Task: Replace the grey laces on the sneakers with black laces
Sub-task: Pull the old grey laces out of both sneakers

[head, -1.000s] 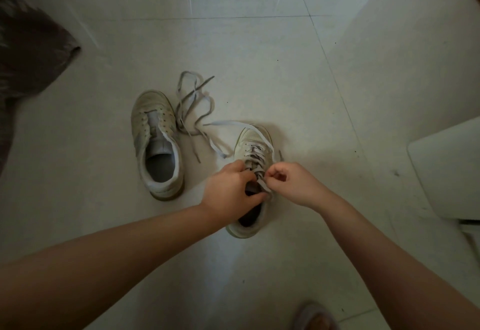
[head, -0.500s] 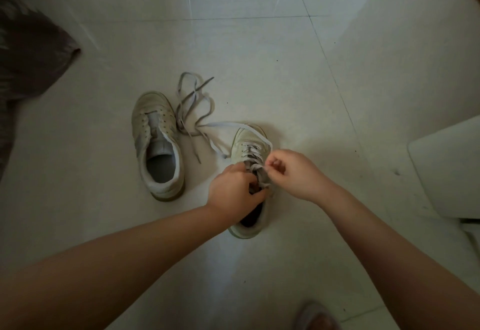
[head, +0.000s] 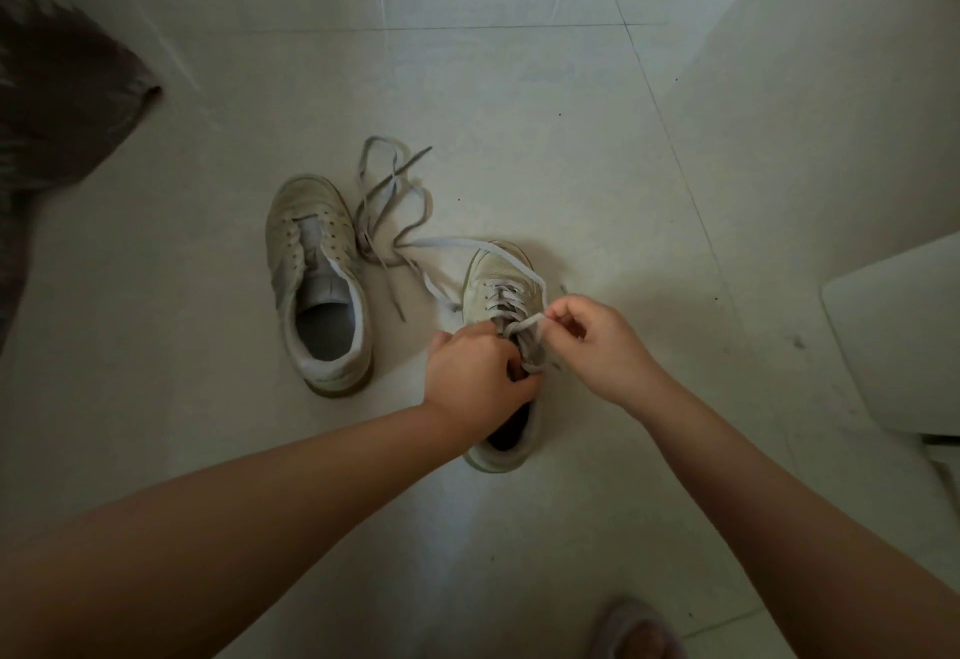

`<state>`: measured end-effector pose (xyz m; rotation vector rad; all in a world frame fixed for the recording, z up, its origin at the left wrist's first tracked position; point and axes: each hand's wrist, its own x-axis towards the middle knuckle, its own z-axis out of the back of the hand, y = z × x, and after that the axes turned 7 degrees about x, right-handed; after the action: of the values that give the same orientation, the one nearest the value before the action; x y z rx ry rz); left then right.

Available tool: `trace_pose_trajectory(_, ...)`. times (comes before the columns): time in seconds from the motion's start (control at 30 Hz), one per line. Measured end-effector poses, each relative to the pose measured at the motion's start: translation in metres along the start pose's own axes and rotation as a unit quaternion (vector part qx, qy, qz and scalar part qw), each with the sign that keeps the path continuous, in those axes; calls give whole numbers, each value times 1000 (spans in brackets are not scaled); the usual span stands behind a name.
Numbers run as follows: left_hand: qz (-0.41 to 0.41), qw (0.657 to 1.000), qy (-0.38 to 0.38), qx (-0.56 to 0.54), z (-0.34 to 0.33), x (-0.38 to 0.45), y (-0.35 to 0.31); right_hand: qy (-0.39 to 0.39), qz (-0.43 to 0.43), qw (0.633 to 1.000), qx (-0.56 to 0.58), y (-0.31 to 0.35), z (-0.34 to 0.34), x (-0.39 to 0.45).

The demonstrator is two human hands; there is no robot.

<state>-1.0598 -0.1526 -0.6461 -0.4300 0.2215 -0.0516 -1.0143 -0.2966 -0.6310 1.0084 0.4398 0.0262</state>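
Note:
Two worn white sneakers stand on the tiled floor. The left sneaker [head: 317,284] has bare eyelets and no lace. A loose grey lace [head: 392,201] lies in loops beside its toe. The right sneaker [head: 498,284] still carries a grey lace [head: 506,297] through its front eyelets. My left hand [head: 475,372] grips that sneaker at the tongue, thumb by the opening. My right hand [head: 597,341] pinches a loop of the lace and holds it pulled up off the upper eyelets. No black lace is in sight.
A dark brownish cloth [head: 57,102] lies at the far left. A white flat-topped object [head: 904,336] juts in from the right edge. A slippered foot [head: 636,632] shows at the bottom. Pale floor tiles surround the shoes.
My right hand has moved up and to the right, drawing a loop of grey lace out of the right sneaker. My left hand stays on the shoe.

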Motion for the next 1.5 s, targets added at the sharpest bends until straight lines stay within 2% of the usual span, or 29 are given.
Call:
trace_pose_trajectory(0.13, -3, 1000, 6, 1, 0, 1, 2, 93, -76, 993, -3, -6, -4, 1)
trace_pose_trajectory(0.27, 5, 1000, 4, -7, 1, 1, 1, 90, -40, 995, 16, -8, -2, -1)
trace_pose_trajectory(0.33, 9, 1000, 4, -7, 1, 0, 1, 63, -17, 998, 19, -8, -2, -1)
trace_pose_trajectory(0.43, 8, 1000, 13, -10, 1, 1, 1, -40, -17, 993, 113, 1, 7, 3)
trace_pose_trajectory(0.5, 7, 1000, 11, -9, 0, 1, 1, -57, -28, 987, 149, 7, 13, 4)
trace_pose_trajectory(0.63, 0, 1000, 13, -3, -1, 1, 3, 68, -60, 993, 72, 2, 8, 2)
trace_pose_trajectory(0.77, 2, 1000, 10, -2, 1, 2, 1, 57, -64, 996, 22, -6, 3, 7)
trace_pose_trajectory(0.9, 6, 1000, 11, -3, 0, 2, 2, 110, -63, 992, -11, -2, 5, 8)
trace_pose_trajectory(0.93, 4, 1000, 16, -2, 0, 2, 3, 85, -52, 995, -10, -1, 6, 8)
trace_pose_trajectory(1.0, 1, 1000, 24, -1, 1, 2, 3, -16, -46, 999, 25, 0, 10, 11)
trace_pose_trajectory(1.07, -1, 1000, 23, -1, 0, 2, 3, -113, -66, 988, 84, 2, 18, 13)
trace_pose_trajectory(1.1, -2, 1000, 19, -1, 0, 2, 3, -130, -77, 983, 103, 1, 22, 13)
trace_pose_trajectory(1.13, -3, 1000, 16, -1, 0, 2, 3, -116, -88, 983, 107, 1, 24, 12)
trace_pose_trajectory(1.27, -7, 1000, 9, 1, -1, 2, 3, 63, -115, 990, 58, -3, 13, 5)
trace_pose_trajectory(1.33, -6, 1000, 5, 3, 0, 2, 2, 100, -105, 989, 40, -6, 7, 4)
trace_pose_trajectory(1.43, -3, 1000, 5, 0, -1, 2, 2, 95, -87, 991, 23, -9, 3, 4)
trace_pose_trajectory(1.5, -3, 1000, 7, 1, -1, 2, 4, 17, -72, 996, 56, -9, 5, 6)
